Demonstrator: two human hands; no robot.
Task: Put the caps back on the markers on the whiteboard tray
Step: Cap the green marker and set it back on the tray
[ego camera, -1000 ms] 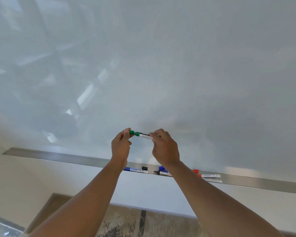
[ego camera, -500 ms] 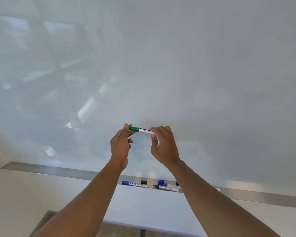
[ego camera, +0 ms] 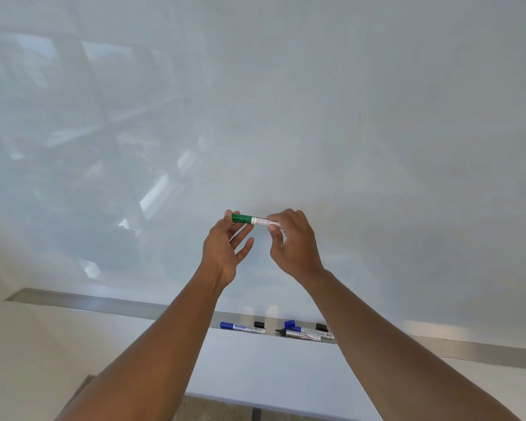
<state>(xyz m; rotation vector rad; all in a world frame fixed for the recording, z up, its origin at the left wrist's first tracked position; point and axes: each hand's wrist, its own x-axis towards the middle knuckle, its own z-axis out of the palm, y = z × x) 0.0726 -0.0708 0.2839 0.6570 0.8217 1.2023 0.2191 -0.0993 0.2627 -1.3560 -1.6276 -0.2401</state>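
Note:
A green marker point(ego camera: 257, 220) lies level in front of the whiteboard point(ego camera: 316, 117), its green cap point(ego camera: 242, 218) seated on its left end. My right hand point(ego camera: 292, 241) pinches the white barrel. My left hand point(ego camera: 225, 247) has its fingers spread and nearly straight, with the thumb tip against the cap's end and the index finger just under the cap. On the metal tray point(ego camera: 104, 303) below lie a capped blue marker point(ego camera: 240, 327), a loose black cap point(ego camera: 258, 324), a second blue marker point(ego camera: 298, 328), an uncapped black-tipped marker point(ego camera: 301, 335) and another black cap point(ego camera: 321, 327).
The glossy whiteboard fills most of the view and shows window reflections at the left. A pale wall runs below the tray, with a strip of floor point(ego camera: 225, 411) at the bottom edge. My right forearm hides the tray section right of the markers.
The green cap has closed up against the barrel. My left fingers have gone from pinching the cap to spreading out. The tray sits lower in view as my head tilts up.

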